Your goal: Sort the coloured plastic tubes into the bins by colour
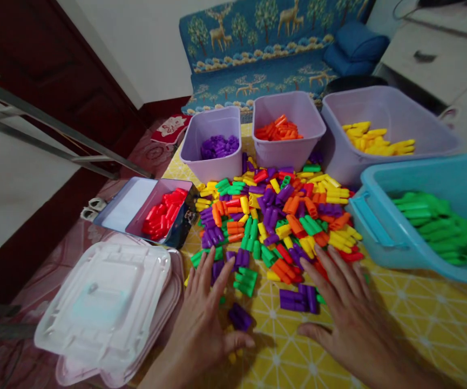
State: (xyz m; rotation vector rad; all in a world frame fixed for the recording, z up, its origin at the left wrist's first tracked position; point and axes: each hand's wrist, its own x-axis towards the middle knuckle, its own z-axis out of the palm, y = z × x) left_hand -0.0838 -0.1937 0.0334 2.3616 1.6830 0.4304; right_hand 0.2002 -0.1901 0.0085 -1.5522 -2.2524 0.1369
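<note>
A heap of plastic tube-shaped pieces (271,213) in purple, green, yellow, orange and red covers the middle of the table. At its near left edge my left hand (203,316) is spread, fingers stretched forward, beside a purple piece (240,316) and a green piece (245,281). My right hand (344,310) lies open at the near right edge, fingertips by red and orange pieces, with a purple piece (298,299) left of its fingers. Neither hand grips anything. Whether the fingertips touch the pieces I cannot tell.
Bins hold sorted pieces: purple bin (211,168), orange bin (288,154), yellow bin (383,162) and blue tub of green (415,259). A tin box (126,202) with red pieces and stacked lids (103,259) sit left. Behind stands a blue sofa (257,59).
</note>
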